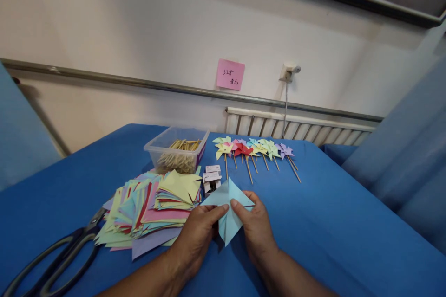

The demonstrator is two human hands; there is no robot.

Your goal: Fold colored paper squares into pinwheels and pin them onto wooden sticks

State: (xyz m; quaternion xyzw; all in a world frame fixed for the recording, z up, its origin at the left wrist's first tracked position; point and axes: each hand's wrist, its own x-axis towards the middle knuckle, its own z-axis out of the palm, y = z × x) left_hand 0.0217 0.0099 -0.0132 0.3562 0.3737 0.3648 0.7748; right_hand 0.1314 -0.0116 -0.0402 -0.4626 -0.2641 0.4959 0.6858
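**A:** What sits between the hands?

**B:** A light-blue paper square (pixel 227 211), partly folded, held just above the blue table (pixel 331 232). The left hand (pixel 197 236) pinches its left edge, thumb on top; the right hand (pixel 256 225) is closed on its right side, thumb pressed across the sheet. Both hands grip the paper; neither is open.

**A:** And around them?

**B:** Just left of the left hand lies a stack of coloured sheets (pixel 153 206), with black scissors (pixel 55 260) farther left, their tips under the stack. Just beyond the fingertips stands a small white box (pixel 212 177). Past that, a clear tub (pixel 176 151) holds wooden sticks. Beyond the right hand, a row of finished pinwheels (pixel 254 151) lies on the cloth. On the wall behind, a pink note (pixel 230 74) hangs above a radiator (pixel 296 127).
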